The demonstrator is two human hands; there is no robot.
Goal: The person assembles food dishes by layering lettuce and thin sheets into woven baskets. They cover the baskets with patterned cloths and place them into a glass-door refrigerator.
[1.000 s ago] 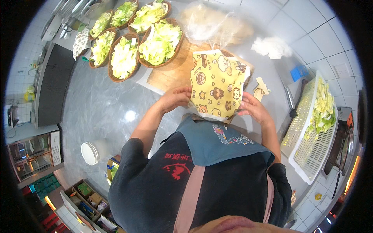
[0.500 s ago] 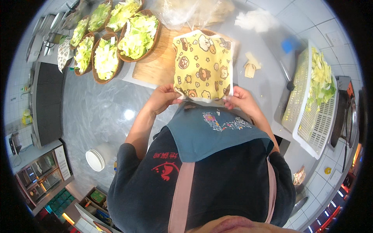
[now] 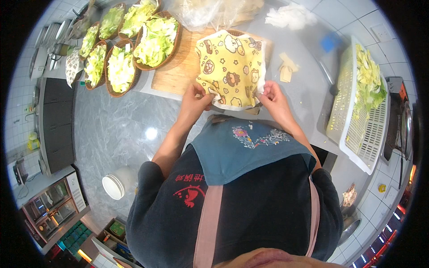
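A yellow cloth (image 3: 232, 67) with brown cartoon prints and a white edge lies spread over a brown woven basket (image 3: 235, 33), whose far rim just peeks out; the rest of the basket is covered. My left hand (image 3: 196, 97) pinches the cloth's near left corner. At the near right corner, my right hand (image 3: 271, 94) grips the edge between thumb and fingers. Beneath is a wooden board (image 3: 172, 73) on the grey counter.
Several brown baskets (image 3: 157, 41) of chopped lettuce stand at the far left. A white slotted crate (image 3: 364, 134) with leaves is on the right. Behind lie clear plastic bags (image 3: 201, 13) and a white crumpled cloth (image 3: 290, 17). Pale flat strips (image 3: 287, 68) lie right of the board.
Both hands have moved a little away from my body, carrying the cloth's near edge with them. The near edge is now bunched at the corners.
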